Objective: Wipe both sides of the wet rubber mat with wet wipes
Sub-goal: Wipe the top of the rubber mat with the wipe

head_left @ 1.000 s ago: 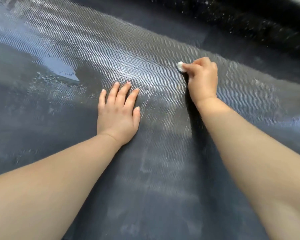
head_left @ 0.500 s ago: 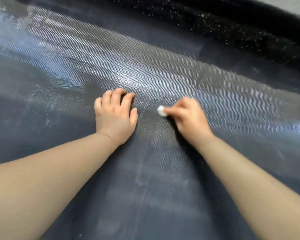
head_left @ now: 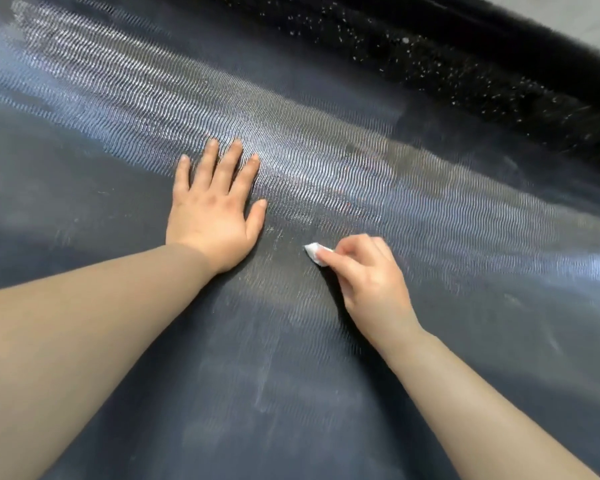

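Left hand [head_left: 212, 216] flat on the rubber mat [head_left: 430, 202], right hand [head_left: 368, 275] just to its right and nearer, wet wipe [head_left: 314, 251] pinched at its fingertips, touching the mat

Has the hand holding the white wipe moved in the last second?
Yes. The right hand with the wipe slid back toward the person: it was beyond the fingertips of the left hand, and now sits level with its wrist.

2 bare hands [head_left: 211, 216] [head_left: 369, 277], 2 bare forearms [head_left: 84, 323] [head_left: 482, 393]
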`<action>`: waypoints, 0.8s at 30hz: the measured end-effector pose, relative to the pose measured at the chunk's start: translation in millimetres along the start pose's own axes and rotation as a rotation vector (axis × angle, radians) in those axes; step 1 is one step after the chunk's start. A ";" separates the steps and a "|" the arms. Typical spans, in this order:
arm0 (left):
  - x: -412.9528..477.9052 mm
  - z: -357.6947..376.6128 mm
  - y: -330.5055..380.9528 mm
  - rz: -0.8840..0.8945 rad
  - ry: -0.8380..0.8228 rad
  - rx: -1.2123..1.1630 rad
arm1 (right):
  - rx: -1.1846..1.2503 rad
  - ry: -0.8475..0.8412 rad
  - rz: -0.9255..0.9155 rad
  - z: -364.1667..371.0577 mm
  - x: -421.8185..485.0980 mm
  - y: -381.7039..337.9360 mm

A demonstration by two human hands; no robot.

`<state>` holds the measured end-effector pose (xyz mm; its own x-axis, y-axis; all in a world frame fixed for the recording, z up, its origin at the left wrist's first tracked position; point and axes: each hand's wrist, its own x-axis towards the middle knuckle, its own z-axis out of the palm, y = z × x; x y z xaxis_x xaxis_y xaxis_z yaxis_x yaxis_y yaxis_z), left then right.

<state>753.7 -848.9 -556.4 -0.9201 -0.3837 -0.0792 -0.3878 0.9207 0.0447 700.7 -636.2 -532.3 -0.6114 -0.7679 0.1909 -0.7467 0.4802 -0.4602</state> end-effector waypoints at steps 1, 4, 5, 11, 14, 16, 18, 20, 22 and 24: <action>-0.1 -0.7 0.0 0.007 -0.008 0.002 | 0.008 -0.021 -0.013 -2.0 5.2 4.5; 0.0 -2.3 -0.1 0.019 -0.034 0.016 | -0.010 0.016 0.001 -10.3 55.3 27.6; 0.0 -2.7 0.3 0.021 -0.043 0.021 | -0.043 0.042 0.025 -11.6 78.8 40.9; -2.1 -2.3 1.0 0.006 -0.049 0.019 | -0.151 0.339 0.590 -19.0 181.8 110.5; -2.5 -4.4 1.3 0.002 -0.056 0.000 | -0.160 0.262 0.422 -5.0 158.4 88.0; -2.3 -5.0 1.7 0.000 -0.051 0.001 | -0.118 0.225 0.248 2.0 116.6 63.5; -2.4 -5.8 2.0 0.003 -0.058 -0.004 | -0.065 0.145 0.103 3.3 71.3 40.7; -2.7 -6.9 2.2 0.001 -0.062 -0.016 | -0.030 0.017 -0.024 -0.9 42.9 32.6; -2.7 -7.8 2.6 0.000 -0.065 -0.020 | -0.031 -0.072 -0.133 -9.5 48.5 40.4; -2.5 -8.3 2.8 0.000 -0.070 -0.019 | -0.067 -0.059 -0.148 -15.8 80.9 59.2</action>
<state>754.5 -845.9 -547.8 -0.9143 -0.3767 -0.1490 -0.3890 0.9190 0.0633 602.9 -663.2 -530.4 -0.4791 -0.8546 0.2003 -0.8442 0.3861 -0.3717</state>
